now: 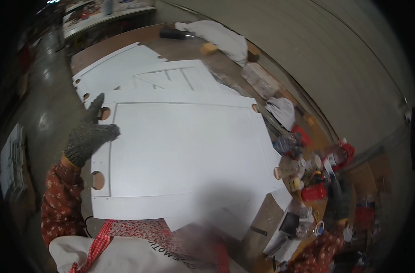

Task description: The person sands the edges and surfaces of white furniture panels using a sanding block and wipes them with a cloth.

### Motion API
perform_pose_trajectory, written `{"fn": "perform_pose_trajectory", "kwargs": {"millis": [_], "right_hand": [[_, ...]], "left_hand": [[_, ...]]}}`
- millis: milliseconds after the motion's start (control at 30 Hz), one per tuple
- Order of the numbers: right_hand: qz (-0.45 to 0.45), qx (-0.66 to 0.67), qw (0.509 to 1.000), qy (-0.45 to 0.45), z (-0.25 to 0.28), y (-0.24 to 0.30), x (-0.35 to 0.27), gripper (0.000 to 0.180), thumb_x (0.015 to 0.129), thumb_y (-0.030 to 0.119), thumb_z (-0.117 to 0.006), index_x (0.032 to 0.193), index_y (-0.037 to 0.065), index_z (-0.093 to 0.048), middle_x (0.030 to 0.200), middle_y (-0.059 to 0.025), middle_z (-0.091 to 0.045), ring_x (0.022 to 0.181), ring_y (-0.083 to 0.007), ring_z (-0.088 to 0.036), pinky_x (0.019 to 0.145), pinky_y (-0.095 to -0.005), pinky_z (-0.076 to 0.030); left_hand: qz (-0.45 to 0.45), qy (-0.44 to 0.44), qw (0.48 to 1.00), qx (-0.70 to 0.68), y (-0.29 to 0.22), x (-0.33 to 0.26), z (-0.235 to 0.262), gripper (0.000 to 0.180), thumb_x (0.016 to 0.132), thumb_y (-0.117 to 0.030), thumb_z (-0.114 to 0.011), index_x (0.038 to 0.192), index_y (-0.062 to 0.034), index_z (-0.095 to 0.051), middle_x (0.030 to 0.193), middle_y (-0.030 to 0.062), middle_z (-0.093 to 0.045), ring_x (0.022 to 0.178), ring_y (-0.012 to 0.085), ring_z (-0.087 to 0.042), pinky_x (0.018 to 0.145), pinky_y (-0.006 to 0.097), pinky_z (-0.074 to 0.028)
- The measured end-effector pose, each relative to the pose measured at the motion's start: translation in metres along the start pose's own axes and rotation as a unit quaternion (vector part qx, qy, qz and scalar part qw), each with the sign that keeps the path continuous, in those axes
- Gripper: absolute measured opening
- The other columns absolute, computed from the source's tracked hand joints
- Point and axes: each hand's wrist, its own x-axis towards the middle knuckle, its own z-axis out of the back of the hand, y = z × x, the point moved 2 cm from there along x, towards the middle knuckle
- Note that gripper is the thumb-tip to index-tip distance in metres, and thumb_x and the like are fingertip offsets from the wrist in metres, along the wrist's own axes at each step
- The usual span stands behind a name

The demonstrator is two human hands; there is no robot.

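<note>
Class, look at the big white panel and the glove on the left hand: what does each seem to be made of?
The white panel looks like painted wood board: a smooth matt white face, with round bored holes showing brown inside. The glove on the left hand looks like knitted fabric, grey and speckled, with a coarse weave; any coating cannot be told.

left hand [90, 134]: gloved, fingers spread, arm stretched forward | right hand [338, 199]: gloved, lowered at right, blurred

Both hands in dark grey knit gloves: left hand [88, 136], right hand [338, 200]. Red floral sleeves, cream apron, red-checked strap at 7 o'clock.
</note>
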Motion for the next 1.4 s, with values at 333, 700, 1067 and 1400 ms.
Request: {"fn": "perform_pose_trajectory", "kwargs": {"millis": [333, 700, 1067, 1400], "right_hand": [[0.162, 0.264, 0.893, 0.328, -0.18, 0.132, -0.021, 0.032, 0.096, 0.014, -0.057, 0.124, -0.003, -0.057, 0.082, -0.0102, -0.067, 0.073, -0.0172, -0.066, 0.065, -0.029, -0.053], [0.451, 0.0, 0.875, 0.173, -0.238, 0.18, -0.031, 0.029, 0.09, 0.004, -0.059, 0.118, -0.001, -0.064, 0.085, -0.0114, -0.071, 0.07, -0.0187, -0.069, 0.065, -0.0309, -0.054], [0.544, -0.407, 0.722, 0.134, -0.27, 0.206, -0.042, 0.061, 0.072, 0.013, -0.058, 0.133, 0.009, -0.056, 0.091, -0.0043, -0.057, 0.081, -0.0219, -0.055, 0.074, -0.0389, -0.045], [0.612, -0.378, 0.692, 0.064, -0.286, 0.218, -0.038, 0.019, 0.086, 0.016, -0.057, 0.101, 0.005, -0.062, 0.056, -0.0037, -0.047, 0.048, -0.0214, -0.051, 0.047, -0.0388, -0.041]], "left_hand": [[0.065, 0.133, 0.984, -0.101, 0.002, 0.007, 0.001, 0.095, 0.075, 0.003, -0.077, 0.153, -0.0049, -0.022, 0.133, 0.0098, -0.044, 0.113, 0.0179, -0.053, 0.094, 0.033, -0.05], [-0.101, 0.164, 0.946, 0.259, -0.016, 0.011, -0.008, 0.091, 0.077, -0.044, -0.078, 0.133, 0.0116, -0.032, 0.093, 0.0169, -0.052, 0.08, 0.0234, -0.056, 0.071, 0.034, -0.045], [-0.023, 0.225, 0.938, 0.262, -0.017, 0.027, -0.004, 0.114, 0.076, -0.045, -0.08, 0.147, 0.0111, -0.012, 0.087, 0.0075, -0.05, 0.067, 0.0165, -0.048, 0.064, 0.032, -0.047], [0.025, 0.248, 0.94, 0.233, -0.025, 0.028, -0.005, 0.112, 0.078, -0.04, -0.078, 0.147, 0.0114, -0.006, 0.083, 0.011, -0.053, 0.062, 0.0198, -0.053, 0.061, 0.035, -0.047]]}}
